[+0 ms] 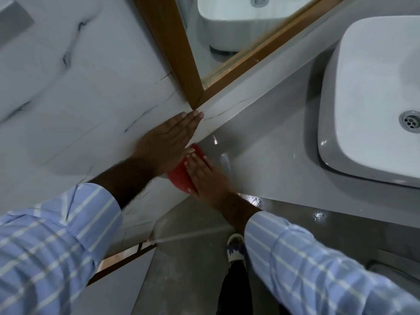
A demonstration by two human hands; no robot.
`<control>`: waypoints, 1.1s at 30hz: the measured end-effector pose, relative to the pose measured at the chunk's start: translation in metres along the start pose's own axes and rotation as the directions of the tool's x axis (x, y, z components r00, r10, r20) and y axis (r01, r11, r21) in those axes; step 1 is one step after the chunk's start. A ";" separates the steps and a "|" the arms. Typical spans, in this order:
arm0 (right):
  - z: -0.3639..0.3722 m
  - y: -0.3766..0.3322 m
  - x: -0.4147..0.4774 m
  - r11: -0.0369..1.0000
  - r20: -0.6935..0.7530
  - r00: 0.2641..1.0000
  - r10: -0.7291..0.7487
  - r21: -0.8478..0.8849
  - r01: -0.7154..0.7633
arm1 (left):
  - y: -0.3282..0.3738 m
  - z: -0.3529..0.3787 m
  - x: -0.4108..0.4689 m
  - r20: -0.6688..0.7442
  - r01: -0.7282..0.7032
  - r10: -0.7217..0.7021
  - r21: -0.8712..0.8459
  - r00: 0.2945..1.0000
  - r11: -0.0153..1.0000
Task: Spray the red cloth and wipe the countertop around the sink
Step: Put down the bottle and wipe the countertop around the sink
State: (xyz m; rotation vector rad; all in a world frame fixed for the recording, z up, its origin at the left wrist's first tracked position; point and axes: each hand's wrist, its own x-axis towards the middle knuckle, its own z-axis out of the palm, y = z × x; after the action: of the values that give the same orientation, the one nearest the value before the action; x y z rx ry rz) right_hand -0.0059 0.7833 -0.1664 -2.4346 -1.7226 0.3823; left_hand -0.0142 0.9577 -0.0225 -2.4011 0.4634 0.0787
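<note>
The red cloth (181, 176) lies on the grey countertop (272, 155) at its left end, against the wall. My right hand (204, 176) presses flat on the cloth, fingers spread over it. My left hand (168, 142) rests flat and open on the marble wall (79, 98), fingertips near the corner of the mirror frame. The white sink (375, 105) stands on the counter to the right, its drain visible. No spray bottle is in view.
A wood-framed mirror (181, 53) hangs above the counter and reflects the sink. Wet shiny patches show on the counter near its front edge (318, 214). Below are the grey floor and my shoe (235, 248).
</note>
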 end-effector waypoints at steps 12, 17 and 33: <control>-0.022 0.017 -0.005 0.930 -0.043 0.930 0.366 0.058 -0.363 | 0.001 -0.005 -0.001 0.002 0.000 0.000 -0.014 1.000 1.000; -0.011 -0.031 0.015 0.970 -0.006 0.974 0.226 0.097 -0.225 | 0.002 -0.005 -0.003 0.051 -0.014 0.017 -0.046 0.999 0.999; -0.012 0.088 -0.115 0.872 -0.192 0.851 0.488 0.146 -0.467 | 0.006 -0.005 0.002 0.007 0.029 -0.029 -0.111 1.000 0.993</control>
State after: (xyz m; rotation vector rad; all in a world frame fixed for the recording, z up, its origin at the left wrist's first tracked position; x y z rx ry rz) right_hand 0.0413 0.6454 -0.1627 -2.6925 -0.9700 0.2171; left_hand -0.0144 0.9495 -0.0228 -2.5155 0.4315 0.1003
